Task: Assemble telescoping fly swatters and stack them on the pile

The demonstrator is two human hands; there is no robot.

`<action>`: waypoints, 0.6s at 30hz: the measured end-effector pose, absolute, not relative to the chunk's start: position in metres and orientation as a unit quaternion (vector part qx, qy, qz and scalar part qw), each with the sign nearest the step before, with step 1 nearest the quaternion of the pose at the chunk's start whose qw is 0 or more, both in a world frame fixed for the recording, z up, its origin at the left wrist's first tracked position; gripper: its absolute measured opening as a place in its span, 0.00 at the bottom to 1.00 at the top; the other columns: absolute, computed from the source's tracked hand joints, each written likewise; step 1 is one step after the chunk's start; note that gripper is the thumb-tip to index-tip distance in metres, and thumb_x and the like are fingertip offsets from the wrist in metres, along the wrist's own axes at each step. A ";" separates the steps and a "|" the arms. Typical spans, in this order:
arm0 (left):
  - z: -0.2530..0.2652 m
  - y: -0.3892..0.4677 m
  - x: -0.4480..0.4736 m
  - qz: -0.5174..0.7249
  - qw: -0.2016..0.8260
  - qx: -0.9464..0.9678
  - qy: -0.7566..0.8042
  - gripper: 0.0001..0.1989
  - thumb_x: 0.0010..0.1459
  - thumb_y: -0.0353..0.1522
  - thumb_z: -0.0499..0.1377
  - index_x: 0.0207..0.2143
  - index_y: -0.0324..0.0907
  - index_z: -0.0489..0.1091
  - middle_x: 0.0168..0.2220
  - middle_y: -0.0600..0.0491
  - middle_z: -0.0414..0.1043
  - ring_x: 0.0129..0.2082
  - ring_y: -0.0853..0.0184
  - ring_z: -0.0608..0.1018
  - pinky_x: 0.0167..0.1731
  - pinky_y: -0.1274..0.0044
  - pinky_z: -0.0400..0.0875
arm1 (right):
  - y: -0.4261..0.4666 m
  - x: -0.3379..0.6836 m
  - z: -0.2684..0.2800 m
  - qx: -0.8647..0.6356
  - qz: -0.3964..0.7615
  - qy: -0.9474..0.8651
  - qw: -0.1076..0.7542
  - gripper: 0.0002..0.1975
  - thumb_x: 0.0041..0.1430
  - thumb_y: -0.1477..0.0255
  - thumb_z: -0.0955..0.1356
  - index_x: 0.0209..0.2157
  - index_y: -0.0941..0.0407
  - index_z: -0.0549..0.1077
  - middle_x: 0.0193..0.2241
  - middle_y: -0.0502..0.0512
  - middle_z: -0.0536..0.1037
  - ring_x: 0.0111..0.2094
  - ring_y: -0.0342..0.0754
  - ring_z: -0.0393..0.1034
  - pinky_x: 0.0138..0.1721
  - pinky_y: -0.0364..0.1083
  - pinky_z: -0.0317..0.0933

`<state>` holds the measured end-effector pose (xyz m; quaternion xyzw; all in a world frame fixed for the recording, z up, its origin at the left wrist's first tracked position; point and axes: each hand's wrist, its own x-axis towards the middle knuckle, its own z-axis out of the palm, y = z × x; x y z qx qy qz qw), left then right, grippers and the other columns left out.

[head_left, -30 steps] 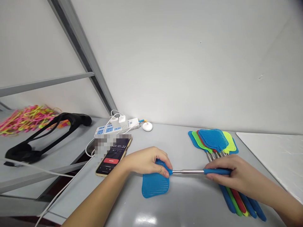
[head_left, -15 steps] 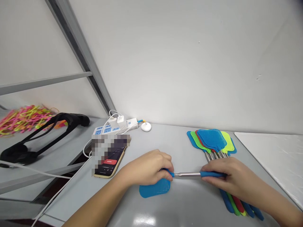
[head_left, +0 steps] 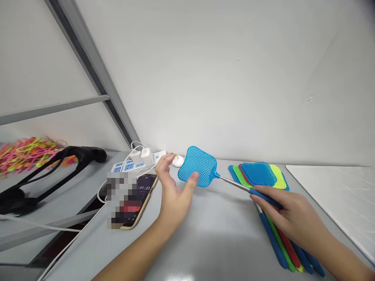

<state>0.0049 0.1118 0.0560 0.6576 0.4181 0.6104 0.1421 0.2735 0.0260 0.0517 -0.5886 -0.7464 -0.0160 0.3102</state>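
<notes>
A blue fly swatter [head_left: 197,164] with a perforated head and a thin metal shaft is raised above the grey table. My right hand [head_left: 293,216] is closed round its blue handle, with the head pointing left. My left hand [head_left: 174,191] is open beside the head, fingers apart and thumb in front of its lower edge; whether the thumb touches it I cannot tell. Under my right hand lies a pile of fly swatters [head_left: 259,174] in blue, green, red and yellow, heads toward the wall. My right hand hides their shafts and part of their handles.
A phone [head_left: 140,203] lies left on the grey table [head_left: 216,242], near a power strip [head_left: 129,166] with cables and a round white device [head_left: 177,161]. Black headgear [head_left: 84,156] and colourful cords [head_left: 29,154] sit on the left shelf. A white sheet [head_left: 334,195] covers the right.
My left hand has let go of the swatter's neck, opened and moved left and up. The swatter's head has risen off the table and turned its face toward me.
</notes>
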 end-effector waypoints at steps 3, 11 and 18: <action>0.056 0.130 -0.002 0.598 0.385 0.540 0.450 0.31 0.57 0.44 0.62 0.59 0.50 0.54 0.60 0.46 0.60 0.57 0.59 0.68 0.55 0.64 0.64 | 0.028 0.275 0.049 -0.528 -0.089 -0.784 0.314 0.09 0.64 0.67 0.66 0.43 0.54 0.75 0.24 0.49 0.77 0.23 0.45 0.68 0.27 0.45 0.59; 0.055 0.139 -0.014 0.355 0.669 0.528 0.384 0.19 0.47 0.40 0.71 0.37 0.36 0.76 0.38 0.44 0.79 0.35 0.59 0.81 0.39 0.65 0.77 | 0.032 0.283 0.043 -0.461 -0.114 -0.835 0.277 0.10 0.65 0.71 0.66 0.47 0.53 0.73 0.22 0.47 0.72 0.22 0.45 0.62 0.26 0.46 0.54; 0.051 0.136 -0.010 0.361 0.662 0.527 0.392 0.16 0.49 0.39 0.70 0.37 0.37 0.77 0.39 0.45 0.80 0.34 0.61 0.81 0.38 0.67 0.78 | 0.028 0.280 0.042 -0.528 0.034 -0.801 0.279 0.10 0.66 0.65 0.64 0.44 0.49 0.76 0.31 0.47 0.81 0.28 0.45 0.73 0.30 0.44 0.63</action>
